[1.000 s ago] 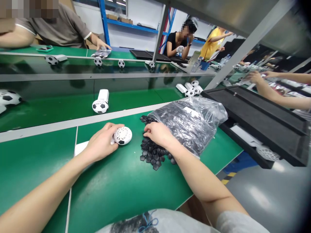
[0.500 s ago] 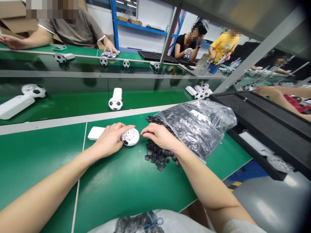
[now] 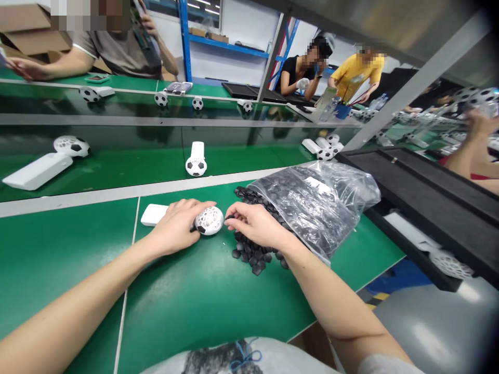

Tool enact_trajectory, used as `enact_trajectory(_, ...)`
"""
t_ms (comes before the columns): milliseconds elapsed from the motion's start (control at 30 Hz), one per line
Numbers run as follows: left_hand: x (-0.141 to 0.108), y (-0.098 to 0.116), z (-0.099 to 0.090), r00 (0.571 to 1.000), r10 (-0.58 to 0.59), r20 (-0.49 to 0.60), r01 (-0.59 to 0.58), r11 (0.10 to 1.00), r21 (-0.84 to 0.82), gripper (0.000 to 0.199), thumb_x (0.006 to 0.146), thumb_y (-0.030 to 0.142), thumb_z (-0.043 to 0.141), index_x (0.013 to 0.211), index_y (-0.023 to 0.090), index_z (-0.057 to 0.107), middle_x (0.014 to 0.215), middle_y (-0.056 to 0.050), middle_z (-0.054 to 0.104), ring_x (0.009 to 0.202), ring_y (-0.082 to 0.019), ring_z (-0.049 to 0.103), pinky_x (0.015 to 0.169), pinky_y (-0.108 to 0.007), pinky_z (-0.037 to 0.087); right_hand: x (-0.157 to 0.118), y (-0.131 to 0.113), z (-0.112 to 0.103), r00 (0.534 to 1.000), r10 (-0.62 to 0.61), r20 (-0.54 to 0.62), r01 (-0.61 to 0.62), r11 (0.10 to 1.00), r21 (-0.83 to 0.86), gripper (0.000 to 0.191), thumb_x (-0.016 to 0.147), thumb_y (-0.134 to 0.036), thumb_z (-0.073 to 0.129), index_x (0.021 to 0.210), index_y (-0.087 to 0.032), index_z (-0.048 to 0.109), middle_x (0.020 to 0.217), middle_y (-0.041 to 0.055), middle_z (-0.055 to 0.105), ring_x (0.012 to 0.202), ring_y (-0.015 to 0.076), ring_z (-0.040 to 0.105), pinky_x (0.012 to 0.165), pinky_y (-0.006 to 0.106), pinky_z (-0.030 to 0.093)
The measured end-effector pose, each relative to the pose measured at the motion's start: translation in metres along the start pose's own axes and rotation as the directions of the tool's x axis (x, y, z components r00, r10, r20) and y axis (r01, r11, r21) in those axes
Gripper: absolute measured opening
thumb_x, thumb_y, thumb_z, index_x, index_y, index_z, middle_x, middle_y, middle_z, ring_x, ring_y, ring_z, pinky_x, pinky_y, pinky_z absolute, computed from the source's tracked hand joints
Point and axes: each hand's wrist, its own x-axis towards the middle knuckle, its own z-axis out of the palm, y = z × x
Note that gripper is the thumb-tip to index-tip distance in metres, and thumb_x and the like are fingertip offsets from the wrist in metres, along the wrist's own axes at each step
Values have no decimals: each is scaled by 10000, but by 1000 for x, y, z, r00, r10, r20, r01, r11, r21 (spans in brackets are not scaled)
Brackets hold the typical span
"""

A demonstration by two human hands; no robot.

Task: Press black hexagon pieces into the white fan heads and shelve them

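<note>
A white openwork soccer-ball shell point(image 3: 209, 220) sits on the green desk point(image 3: 195, 311), gripped by the curled left hand point(image 3: 173, 227). Just right of it, the right hand point(image 3: 255, 225) pinches a small black piece point(image 3: 229, 217) beside a heap of black pieces point(image 3: 251, 244) spilling from a clear plastic bag point(image 3: 315, 205).

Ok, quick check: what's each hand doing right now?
Left hand: closed around a white perforated soccer-ball shell.
Right hand: closed, pinching a small black hexagonal piece.

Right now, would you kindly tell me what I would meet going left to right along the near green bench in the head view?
White casing, left hand, perforated ball, right hand, plastic bag, black tray.
</note>
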Motion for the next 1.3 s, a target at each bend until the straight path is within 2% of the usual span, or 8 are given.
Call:
enact_trajectory(167,1,6,2,999,-28,-29,27,999,-27,679,671,553,589,1265,269,424,1117,-69,540,1037,-288,457,881,-412,345,2,1,5,993,-68,-100,68,998,-1,59,787,-198,591,801,-188,648,830,1,624,767,117,567,695,231,432)
enact_trajectory(267,1,9,6,996,-57,-74,56,998,-21,701,659,662,545,1221,249,479,1067,-75,570,1024,-296,466,881,-426,345,3,2,11,999,0,-49,6,992,128,89,802,-192,567,847,-186,644,783,-13,635,699,106,567,653,221,435)
enact_trajectory(600,1,13,5,993,-34,-110,32,999,-24,631,706,609,534,1189,203,513,1023,-85,589,976,-278,493,900,-452,336,9,6,18,990,-94,-109,101,993,62,91,731,-152,652,668,-167,587,730,-10,536,735,115,527,716,255,429)
enact_trajectory(733,4,17,3,993,-51,-104,40,993,-108,565,678,521,608,1135,194,551,957,-75,589,923,-267,518,853,-428,373,12,10,24,995,19,-95,-2,985,175,187,669,-192,698,772,-182,542,1023,35,545,975,170,528,783,299,441)
enact_trajectory(900,6,15,4,994,-55,-94,36,981,-192,521,663,473,630,1104,201,570,908,-64,569,889,-260,530,788,-391,414,16,15,27,989,139,-43,-119,941,317,306,657,-241,693,869,-194,477,968,16,592,908,160,589,726,271,464)
enact_trajectory(1033,3,10,0,999,15,-39,-21,984,-175,614,671,499,624,1190,192,504,1079,-103,566,1037,-294,484,892,-441,372,13,23,1,982,190,-19,-189,981,45,180,677,-261,684,776,-182,557,779,-7,625,704,131,596,622,239,440)
enact_trajectory(1133,-1,12,-4,999,-32,15,33,995,-98,615,707,454,603,1248,207,448,1243,-114,512,1221,-345,339,989,-540,248,9,30,-19,955,281,-90,-295,924,-242,64,710,-222,654,686,-187,606,659,-13,625,629,127,570,596,240,409)
enact_trajectory(1300,-5,20,4,997,-71,37,75,991,-109,588,767,398,536,1297,215,358,1379,-86,383,1321,-333,178,1040,-596,101,7,26,-10,954,297,31,-259,876,-406,82,692,-223,680,773,-220,668,758,0,660,687,142,583,618,239,400)
